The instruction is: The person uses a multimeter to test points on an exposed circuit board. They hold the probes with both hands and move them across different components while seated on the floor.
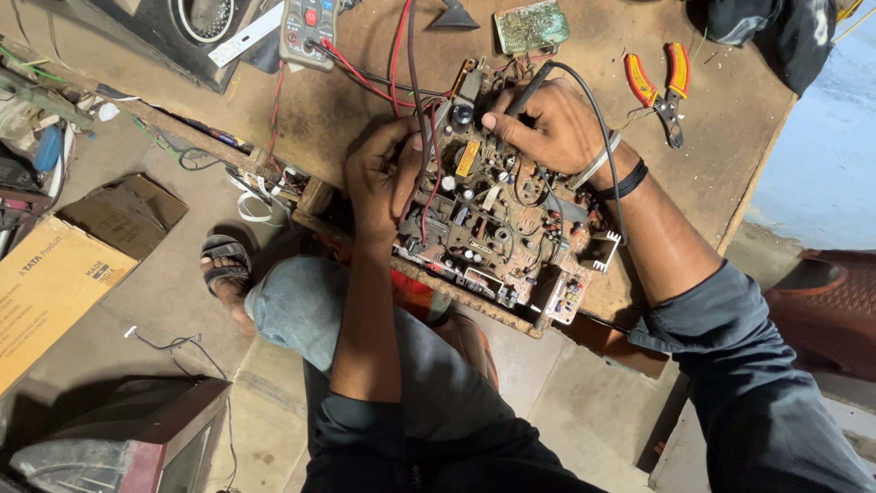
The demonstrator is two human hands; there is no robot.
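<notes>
A brown circuit board (511,228) crowded with components lies at the near edge of a worn wooden bench (365,110). My right hand (547,128) pinches a black probe (529,91) with its tip down on the board's far end; a black lead runs from it. My left hand (383,178) rests on the board's left edge, gripping a red probe lead (429,173) against it. Red and black leads run back to a grey multimeter (308,32) at the far side.
Orange-handled pliers (662,87) lie on the bench to the right. A small green circuit board (531,26) sits at the far edge. A cardboard box (55,283) and an old television set (119,438) stand on the floor at left. My knee (292,306) is under the bench edge.
</notes>
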